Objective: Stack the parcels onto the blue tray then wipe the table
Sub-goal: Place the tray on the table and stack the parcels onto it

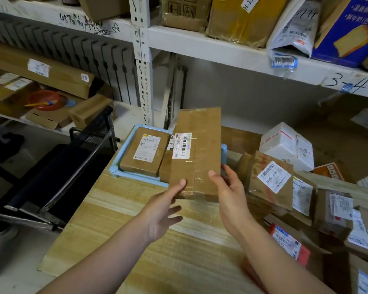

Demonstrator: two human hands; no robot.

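Head view has the long parcel (197, 149) at centre frame, lengthwise over the blue tray (125, 145), its near end hanging past the tray's front rim and above the table (157, 262). My right hand (229, 194) grasps the near right corner, thumb on top and fingers down the side. My left hand (162, 213) is slack, with only its thumb on the near left corner and its fingers spread below the edge. A flat labelled parcel (145, 151) already lies in the tray's left half. I judge the risk to be tipping: set down across uneven boxes with so much overhang, the long parcel could rock and slide back toward me. It could also catch the blue corner post (224, 152) on its right. The unsorted pile (272, 179) at right frame leans close enough to be nudged.
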